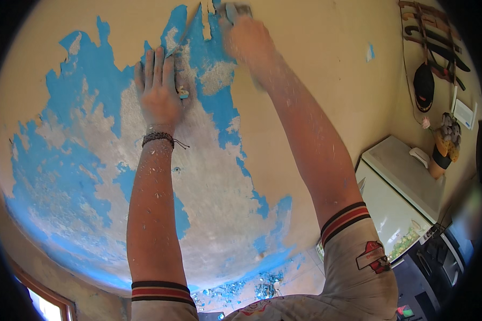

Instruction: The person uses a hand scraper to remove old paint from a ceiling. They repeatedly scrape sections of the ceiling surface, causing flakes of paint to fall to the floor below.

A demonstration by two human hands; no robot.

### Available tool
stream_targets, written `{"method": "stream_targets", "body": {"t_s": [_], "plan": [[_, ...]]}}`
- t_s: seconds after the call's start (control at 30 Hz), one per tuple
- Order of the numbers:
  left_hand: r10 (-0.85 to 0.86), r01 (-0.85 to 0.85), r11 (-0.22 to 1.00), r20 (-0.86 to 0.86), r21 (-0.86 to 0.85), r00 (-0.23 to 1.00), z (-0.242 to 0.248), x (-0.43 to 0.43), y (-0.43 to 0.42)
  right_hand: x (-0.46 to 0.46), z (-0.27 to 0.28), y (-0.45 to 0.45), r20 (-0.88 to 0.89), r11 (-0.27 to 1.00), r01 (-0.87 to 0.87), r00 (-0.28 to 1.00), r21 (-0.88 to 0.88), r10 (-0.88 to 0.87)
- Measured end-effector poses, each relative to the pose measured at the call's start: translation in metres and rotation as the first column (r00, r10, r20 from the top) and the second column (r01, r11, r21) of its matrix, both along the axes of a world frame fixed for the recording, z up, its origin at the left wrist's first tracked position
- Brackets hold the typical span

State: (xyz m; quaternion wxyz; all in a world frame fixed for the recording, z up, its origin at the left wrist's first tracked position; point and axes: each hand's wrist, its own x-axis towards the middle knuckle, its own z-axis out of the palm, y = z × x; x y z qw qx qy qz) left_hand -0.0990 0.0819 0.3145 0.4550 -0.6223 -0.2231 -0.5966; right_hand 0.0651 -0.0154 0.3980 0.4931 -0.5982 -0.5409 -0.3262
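Observation:
My left hand (159, 90) lies flat against the wall, fingers pointing up and slightly apart, below a curling paint flap (176, 47). A braided bracelet (158, 139) circles that wrist, and pale flecks cling to both forearms. Higher and to the right, my blurred right hand (251, 42) grips what looks like a scraper (237, 11), held at the wall near the torn paint edge. Most of the tool is hidden by the fingers. Cream paint (325, 44) surrounds ragged patches of blue paint (215, 86) and bare grey plaster (209, 180).
Blue paint flakes (271, 283) litter the floor below the wall. At right stands a white refrigerator (389, 192) with a plant pot (440, 160) on top. A wooden rack (425, 24), a black cap (423, 86) and a white router (464, 112) are on the wall.

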Motion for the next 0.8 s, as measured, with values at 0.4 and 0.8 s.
{"method": "stream_targets", "body": {"t_s": [0.4,0.8], "plan": [[-0.134,0.133,0.988,0.01,0.084,0.991,0.0,0.012,-0.004,0.035,0.027,0.055,0.23,0.992,0.078,0.968,0.099,-0.099],[-0.158,0.159,0.978,-0.018,0.135,0.987,0.004,0.001,0.01,0.013,-0.361,-0.017,-0.326,0.949,-0.244,0.93,-0.2,0.171]]}}
